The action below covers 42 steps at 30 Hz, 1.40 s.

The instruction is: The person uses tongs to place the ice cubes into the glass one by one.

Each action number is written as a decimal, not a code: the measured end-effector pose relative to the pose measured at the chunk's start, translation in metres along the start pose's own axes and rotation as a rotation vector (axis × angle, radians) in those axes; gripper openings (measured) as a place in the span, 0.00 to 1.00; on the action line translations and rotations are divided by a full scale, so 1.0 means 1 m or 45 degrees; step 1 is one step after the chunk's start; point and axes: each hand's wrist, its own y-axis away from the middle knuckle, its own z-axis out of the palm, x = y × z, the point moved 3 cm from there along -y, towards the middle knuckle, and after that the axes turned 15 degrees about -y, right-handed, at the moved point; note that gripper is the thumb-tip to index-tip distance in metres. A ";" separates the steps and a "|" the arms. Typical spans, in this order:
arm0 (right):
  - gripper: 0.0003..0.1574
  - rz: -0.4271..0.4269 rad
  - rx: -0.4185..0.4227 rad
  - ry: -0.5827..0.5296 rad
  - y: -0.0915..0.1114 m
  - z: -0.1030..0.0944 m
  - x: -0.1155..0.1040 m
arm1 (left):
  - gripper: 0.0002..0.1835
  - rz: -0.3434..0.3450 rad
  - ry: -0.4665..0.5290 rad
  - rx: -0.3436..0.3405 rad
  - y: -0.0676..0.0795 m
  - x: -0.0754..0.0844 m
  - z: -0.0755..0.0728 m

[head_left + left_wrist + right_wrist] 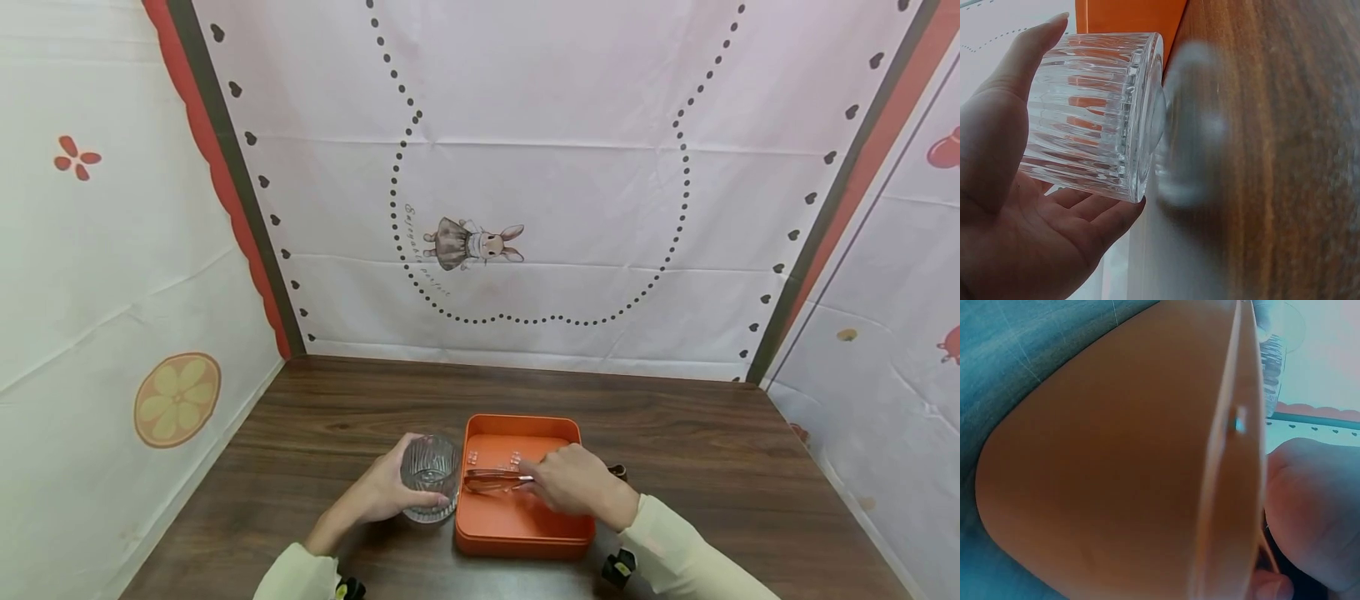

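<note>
left hand (386,490): one, curving its thumb and fingers round the glass (431,473) at nine o'clock from the box (525,521).
glass: one, clear and ribbed, standing upright just beside the box's nine o'clock wall, with its mouth facing up.
right hand (573,482): one, reaching over the box's three o'clock side and gripping the slim metal tool (498,476) in curled fingers.
tool: one, shiny and narrow, lying low inside the box and pointing from the right hand toward nine o'clock.
box: one, orange, open at the top, with rounded corners, sitting on the table (360,400).
clear pieces (472,457): at least two, resting inside the box, one toward ten o'clock and one near twelve; they are showing small and blurred, so there may be more.
sleeves (682,546): two, pale, coming in from about eight and four o'clock.
wrist cameras (619,567): two, black, showing below the two wrists.
table: one, dark wood grain, spreading under everything.
prints: one rabbit (474,243) lying sideways toward twelve o'clock on the back cloth (540,75); one orange slice (177,400) and one red flower (77,158) showing toward ten on the side cloth (75,283).
</note>
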 end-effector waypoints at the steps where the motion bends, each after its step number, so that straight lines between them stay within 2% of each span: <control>1: 0.12 0.002 0.006 -0.002 0.001 -0.001 0.000 | 0.50 0.001 -0.001 0.001 0.000 0.000 0.000; 8: 0.13 -0.012 0.050 0.007 0.006 -0.009 0.005 | 0.50 0.006 0.009 0.009 0.000 0.000 0.000; 17: 0.13 0.041 0.101 -0.125 0.010 -0.025 0.013 | 0.50 0.002 -0.007 0.008 0.000 -0.001 0.002; 25: 0.15 0.100 0.140 -0.090 0.011 -0.041 0.020 | 0.50 -0.017 -0.018 -0.001 -0.001 0.000 0.002; 34: 0.15 0.063 0.183 -0.079 0.011 -0.059 0.016 | 0.51 -0.019 -0.010 0.001 -0.001 0.001 0.001; 42: 0.15 0.013 0.191 -0.052 0.004 -0.064 0.006 | 0.51 -0.010 -0.003 -0.013 0.000 0.001 0.002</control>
